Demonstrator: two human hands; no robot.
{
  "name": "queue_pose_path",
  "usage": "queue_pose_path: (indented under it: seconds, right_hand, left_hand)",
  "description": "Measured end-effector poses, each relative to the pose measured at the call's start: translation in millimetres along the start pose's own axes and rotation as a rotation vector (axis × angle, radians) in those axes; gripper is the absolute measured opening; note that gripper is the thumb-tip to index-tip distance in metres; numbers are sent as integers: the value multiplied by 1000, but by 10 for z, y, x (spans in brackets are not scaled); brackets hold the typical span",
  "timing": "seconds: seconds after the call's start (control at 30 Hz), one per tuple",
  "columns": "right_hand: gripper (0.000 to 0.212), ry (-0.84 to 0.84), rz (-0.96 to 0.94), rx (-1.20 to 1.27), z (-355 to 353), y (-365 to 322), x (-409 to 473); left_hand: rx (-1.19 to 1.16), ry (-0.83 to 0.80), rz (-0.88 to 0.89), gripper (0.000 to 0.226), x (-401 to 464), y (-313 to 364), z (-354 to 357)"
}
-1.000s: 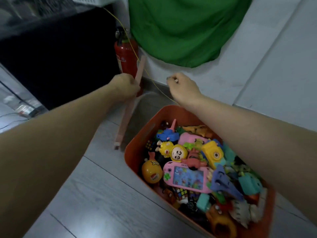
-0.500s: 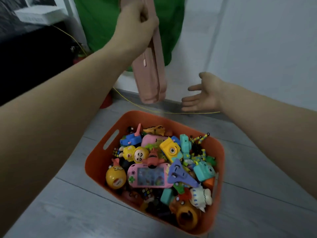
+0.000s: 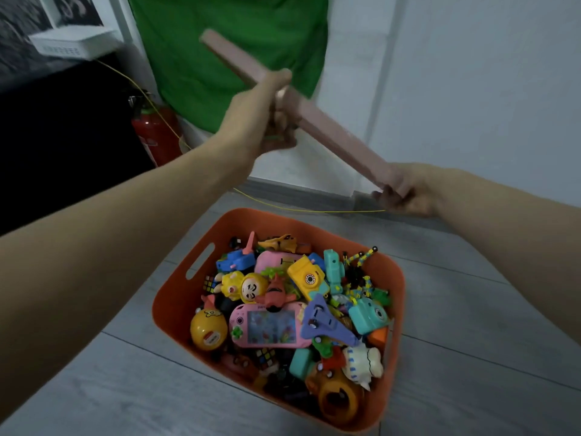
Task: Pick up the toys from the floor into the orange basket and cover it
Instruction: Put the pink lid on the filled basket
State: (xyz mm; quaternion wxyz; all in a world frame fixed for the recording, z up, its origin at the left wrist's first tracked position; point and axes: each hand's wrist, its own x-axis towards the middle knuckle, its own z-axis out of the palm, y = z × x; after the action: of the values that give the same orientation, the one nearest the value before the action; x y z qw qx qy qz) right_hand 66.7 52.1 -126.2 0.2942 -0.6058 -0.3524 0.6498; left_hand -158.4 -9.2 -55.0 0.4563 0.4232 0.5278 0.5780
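The orange basket (image 3: 176,297) sits on the grey floor, filled with several toys, among them a pink game console (image 3: 267,328), a yellow toy camera (image 3: 309,278) and a yellow egg figure (image 3: 207,328). Above and behind it I hold the pink lid (image 3: 339,133) edge-on, tilted down to the right. My left hand (image 3: 267,118) grips the lid near its middle. My right hand (image 3: 405,190) grips its lower right end.
A red fire extinguisher (image 3: 155,133) stands at the wall on the left beside a black cabinet (image 3: 63,136). A green cloth (image 3: 226,51) hangs on the white wall. A yellow cable (image 3: 314,210) runs along the skirting behind the basket.
The lid was lifted from leaning by the extinguisher, swung up over the basket and tilted. My right hand, open half a second ago, has closed on its lower end.
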Motion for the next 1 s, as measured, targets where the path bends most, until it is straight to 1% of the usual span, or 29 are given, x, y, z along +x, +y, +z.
queue_pose_path:
  seconds: [0.07, 0.1, 0.17, 0.2, 0.23, 0.3, 0.37, 0.47, 0.5, 0.53, 0.6, 0.63, 0.7, 0.73, 0.83, 0.87, 0.93, 1.0]
  right_hand:
    - [17, 71, -46, -142, -77, 136, -72]
    - [18, 102, -45, -203, -122, 200, -111]
    - [20, 137, -19, -298, -217, 326, -148]
    - [21, 138, -7, -316, -257, 384, -159]
    - [21, 129, 1, -321, -284, 440, -176]
    - [22, 82, 21, -343, -302, 539, -211]
    - [25, 43, 48, -405, -308, 615, -273]
    - [27, 20, 74, -539, -307, 710, -403]
    - [27, 48, 61, -594, -308, 743, -452]
    - [28, 93, 26, -644, -296, 781, -498]
    - [42, 164, -41, -773, -268, 903, -616]
    - [48, 179, -59, -871, -242, 975, -697]
    - [43, 204, -119, -1039, -201, 1159, -830]
    - [39, 233, -162, -1055, -189, 1252, -863]
    - [30, 308, -305, -987, -83, 1457, -979]
    - [28, 322, -339, -973, -62, 1529, -998]
    - [25, 328, -363, -948, -45, 1668, -1066]
    - [23, 330, -368, -921, -55, 1763, -1128]
  left_hand:
    - [38, 56, -150, 49, 25, -113, -241]
    - [20, 112, -209, 50, 54, -183, -389]
    - [-52, 235, -317, 41, 108, -311, -665]
    - [-58, 270, -391, 35, 125, -375, -795]
    - [-14, 269, -474, 31, 116, -428, -898]
    - [198, 181, -618, 28, 91, -551, -1091]
    - [411, 71, -719, 25, 68, -651, -1203]
    - [639, 21, -777, 31, 96, -697, -1286]
    - [692, -11, -798, 34, 104, -677, -1277]
    - [763, -64, -824, 39, 108, -652, -1278]
    - [954, -169, -855, 55, 99, -630, -1261]
    - [1036, -197, -838, 62, 106, -636, -1256]
    - [1130, -217, -810, 73, 110, -668, -1262]
    - [1159, -230, -815, 78, 89, -680, -1257]
    - [1256, -269, -891, 95, 23, -785, -1279]
    - [1300, -273, -905, 97, -17, -813, -1285]
    - [1365, -294, -914, 93, -78, -863, -1304]
    - [1379, -351, -952, 96, -132, -876, -1336]
